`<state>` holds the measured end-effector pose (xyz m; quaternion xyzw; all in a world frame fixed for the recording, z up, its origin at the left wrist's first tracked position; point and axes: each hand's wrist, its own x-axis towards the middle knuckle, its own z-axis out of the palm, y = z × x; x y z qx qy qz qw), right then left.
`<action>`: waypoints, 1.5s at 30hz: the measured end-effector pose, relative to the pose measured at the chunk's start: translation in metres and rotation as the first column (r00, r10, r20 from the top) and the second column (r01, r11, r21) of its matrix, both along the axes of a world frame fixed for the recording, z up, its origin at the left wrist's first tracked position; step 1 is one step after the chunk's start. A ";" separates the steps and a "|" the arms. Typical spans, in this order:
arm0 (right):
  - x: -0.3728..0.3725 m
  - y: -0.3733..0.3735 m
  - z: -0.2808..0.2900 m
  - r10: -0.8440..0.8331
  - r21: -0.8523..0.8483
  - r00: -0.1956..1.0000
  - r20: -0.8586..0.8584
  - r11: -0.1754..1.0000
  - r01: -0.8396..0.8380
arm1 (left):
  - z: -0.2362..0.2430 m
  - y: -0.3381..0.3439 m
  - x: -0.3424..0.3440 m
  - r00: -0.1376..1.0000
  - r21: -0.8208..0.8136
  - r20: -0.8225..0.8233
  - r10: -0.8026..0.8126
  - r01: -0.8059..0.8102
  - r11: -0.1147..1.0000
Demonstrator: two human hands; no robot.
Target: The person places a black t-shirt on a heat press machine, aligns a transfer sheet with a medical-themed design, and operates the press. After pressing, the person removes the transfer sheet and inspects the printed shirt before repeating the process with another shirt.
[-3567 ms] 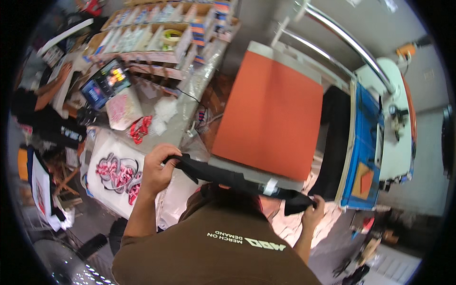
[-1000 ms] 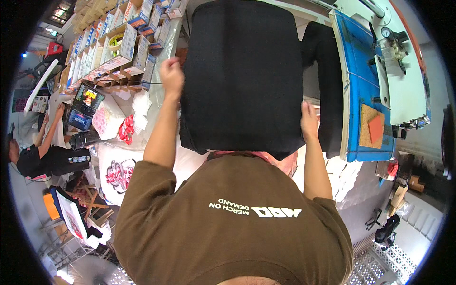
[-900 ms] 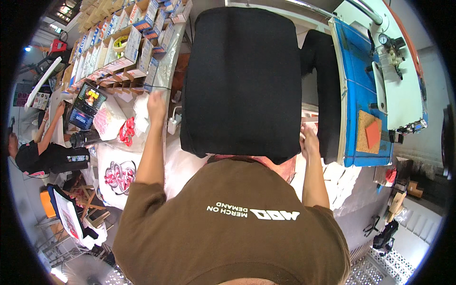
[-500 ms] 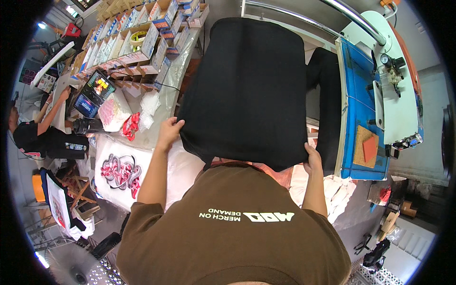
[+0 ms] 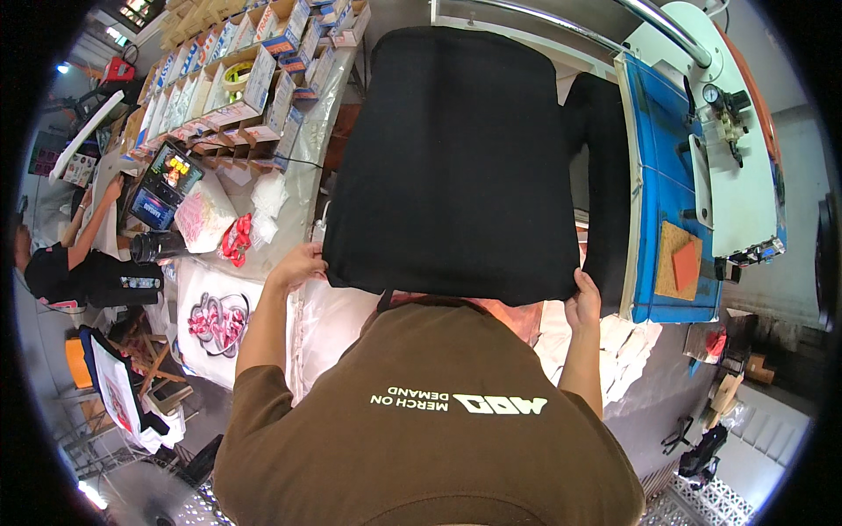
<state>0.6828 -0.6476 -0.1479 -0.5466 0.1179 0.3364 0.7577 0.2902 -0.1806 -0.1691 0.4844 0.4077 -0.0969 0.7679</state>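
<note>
Looks like the laying-out step: left hand [image 5: 298, 266] and right hand [image 5: 584, 302] each pinch a near corner of the black shirt [image 5: 456, 167] spread flat over the heat press [image 5: 702, 175], so next I'd guess tugging it smooth and square.

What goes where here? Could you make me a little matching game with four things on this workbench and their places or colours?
Things:
1. black garment
2. left hand
3. right hand
4. orange pad

Places:
A. on the blue panel at the right
B. spread flat in the middle
C. at the garment's near right corner
D. at the garment's near left corner

Pairs: 1-B, 2-D, 3-C, 4-A
</note>
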 end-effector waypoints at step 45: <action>0.014 0.046 -0.036 0.310 -0.416 0.949 0.061 0.872 -0.258 | -0.023 -0.022 0.009 0.987 -0.188 0.137 0.085 -0.059 0.980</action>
